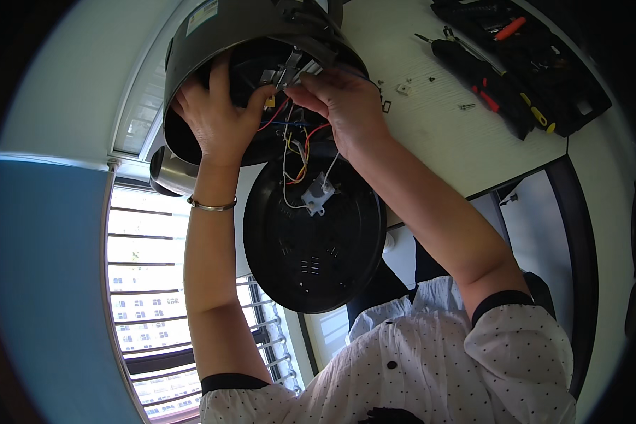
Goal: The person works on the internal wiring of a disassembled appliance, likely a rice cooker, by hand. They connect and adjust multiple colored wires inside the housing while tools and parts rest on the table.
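A large black appliance housing [258,39] lies tipped with its open underside toward me. My left hand [219,116] reaches inside it, fingers spread against the interior and thumb stretched toward a metal bracket [287,71]. On the other side, my right hand [350,106] has its thumb and forefinger pinched together at that bracket; the fingertips partly cover it. Below hangs the round black base cover [311,247], joined to the housing by red, blue, yellow and white wires [302,152]. A small whitish plate-like part [318,194] rests on the cover with wires attached.
On the pale table [396,42] to the right lie loose screws [466,107] and small metal pieces [403,89]. Beyond them are a black screwdriver [473,78] and an open black tool case [544,63]. A barred window [145,283] is at left.
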Tool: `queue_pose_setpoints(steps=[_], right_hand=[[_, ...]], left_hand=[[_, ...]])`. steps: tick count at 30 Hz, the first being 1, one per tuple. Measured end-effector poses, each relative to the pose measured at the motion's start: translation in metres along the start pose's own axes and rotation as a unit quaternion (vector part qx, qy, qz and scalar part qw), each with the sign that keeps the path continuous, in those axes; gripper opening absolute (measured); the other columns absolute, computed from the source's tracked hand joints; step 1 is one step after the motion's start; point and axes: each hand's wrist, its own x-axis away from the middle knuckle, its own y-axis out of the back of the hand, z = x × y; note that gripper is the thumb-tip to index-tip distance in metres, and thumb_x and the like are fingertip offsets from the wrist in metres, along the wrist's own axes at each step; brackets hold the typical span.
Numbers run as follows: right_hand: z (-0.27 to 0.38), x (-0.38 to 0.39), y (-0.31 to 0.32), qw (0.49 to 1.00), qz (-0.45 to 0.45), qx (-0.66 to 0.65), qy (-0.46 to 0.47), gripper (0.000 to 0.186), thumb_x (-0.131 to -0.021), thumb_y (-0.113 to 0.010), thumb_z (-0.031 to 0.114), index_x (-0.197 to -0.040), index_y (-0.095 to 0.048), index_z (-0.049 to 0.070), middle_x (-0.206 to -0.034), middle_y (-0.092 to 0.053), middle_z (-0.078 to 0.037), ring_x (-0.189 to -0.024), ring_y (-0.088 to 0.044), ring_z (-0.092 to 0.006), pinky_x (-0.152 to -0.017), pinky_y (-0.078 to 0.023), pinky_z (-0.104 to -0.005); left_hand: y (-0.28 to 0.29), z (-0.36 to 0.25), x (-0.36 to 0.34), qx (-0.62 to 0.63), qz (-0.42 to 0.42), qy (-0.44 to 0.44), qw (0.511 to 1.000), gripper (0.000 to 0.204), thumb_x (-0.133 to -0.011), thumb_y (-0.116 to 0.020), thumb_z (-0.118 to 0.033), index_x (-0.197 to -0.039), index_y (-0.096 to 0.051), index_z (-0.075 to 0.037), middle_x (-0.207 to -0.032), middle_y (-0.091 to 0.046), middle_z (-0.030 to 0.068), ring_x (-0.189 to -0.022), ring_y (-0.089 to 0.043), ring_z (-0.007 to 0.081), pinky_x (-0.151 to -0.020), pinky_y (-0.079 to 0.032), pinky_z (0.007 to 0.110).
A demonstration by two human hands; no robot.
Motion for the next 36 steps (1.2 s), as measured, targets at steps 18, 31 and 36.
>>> queue_pose_setpoints(steps=[18, 31, 36], right_hand=[[0.004, 0.002, 0.007, 0.999, -0.007, -0.027, -0.03, 0.017, -0.087, -0.06, 0.013, -0.099, -0.06, 0.001, -0.088, -0.066, -0.008, -0.077, -0.065, -0.0139, -0.054, -0.049, -0.0193], [0.007, 0.01, 0.001, 0.993, -0.001, 0.102, -0.065, 0.021, -0.082, -0.066, 0.016, -0.092, -0.064, -0.002, -0.077, -0.065, -0.007, -0.062, -0.06, -0.0108, -0.047, -0.04, -0.0205], [0.007, 0.006, 0.002, 0.99, -0.009, 0.113, -0.081, 0.022, -0.08, -0.069, 0.018, -0.092, -0.065, 0.0, -0.074, -0.065, -0.005, -0.06, -0.059, -0.009, -0.05, -0.04, -0.0203]], left_hand=[[0.006, -0.006, -0.002, -0.019, 0.002, -0.002, 1.0, 0.075, -0.058, -0.08, -0.042, -0.123, -0.054, -0.014, -0.112, -0.048, 0.0211, -0.105, -0.045, 0.0389, -0.092, -0.033, 0.047], [0.003, 0.0, 0.0, -0.007, -0.001, -0.008, 1.0, 0.077, -0.058, -0.077, -0.049, -0.125, -0.053, -0.019, -0.11, -0.047, 0.0193, -0.105, -0.044, 0.0392, -0.09, -0.032, 0.05], [-0.002, 0.001, 0.001, -0.004, -0.008, -0.012, 1.0, 0.078, -0.058, -0.077, -0.051, -0.125, -0.051, -0.022, -0.111, -0.046, 0.0186, -0.106, -0.044, 0.0394, -0.089, -0.032, 0.052]])
